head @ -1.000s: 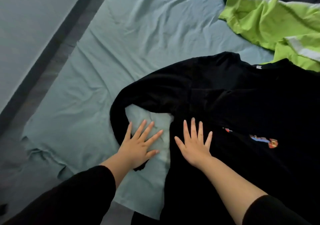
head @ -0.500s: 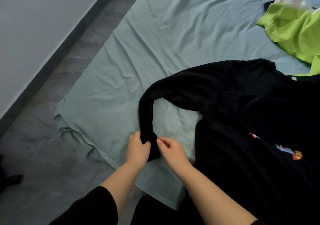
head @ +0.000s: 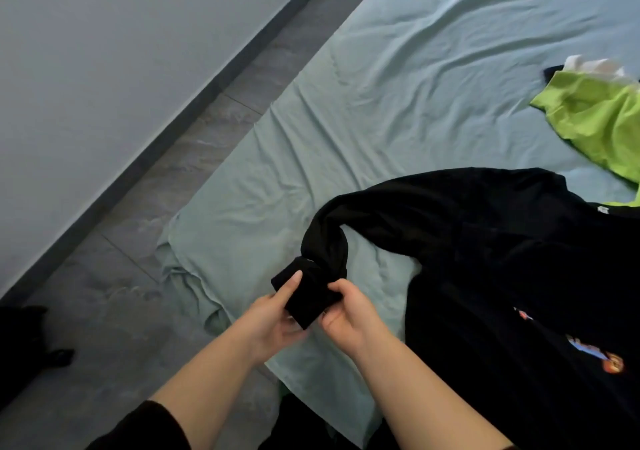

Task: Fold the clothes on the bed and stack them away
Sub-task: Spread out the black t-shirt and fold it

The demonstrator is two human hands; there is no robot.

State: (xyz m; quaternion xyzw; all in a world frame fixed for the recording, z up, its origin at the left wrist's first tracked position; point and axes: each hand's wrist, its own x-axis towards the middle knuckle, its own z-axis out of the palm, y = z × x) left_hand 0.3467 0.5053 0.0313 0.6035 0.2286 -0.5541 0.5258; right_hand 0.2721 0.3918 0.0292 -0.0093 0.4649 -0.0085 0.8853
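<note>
A black long-sleeved top (head: 512, 276) with a small coloured print lies spread on the right half of the bed. Its left sleeve (head: 322, 241) curves round toward me and ends in a cuff (head: 308, 297) lifted just off the sheet. My left hand (head: 273, 314) holds the cuff from the left, one finger lying along the cloth. My right hand (head: 346, 314) pinches the cuff from the right. A lime-green garment (head: 595, 120) with white cloth behind it lies crumpled at the far right.
The pale green sheet (head: 381, 103) covers the bed, rumpled at its near left corner (head: 187, 269). Left of the bed runs a strip of grey floor (head: 138, 276), then a dark skirting and a grey wall (head: 86, 68). A dark object (head: 31, 338) lies on the floor at far left.
Both hands lay flat on the sheet and top a second ago. They then took hold of the sleeve's cuff and have lifted it slightly. The view has swung left.
</note>
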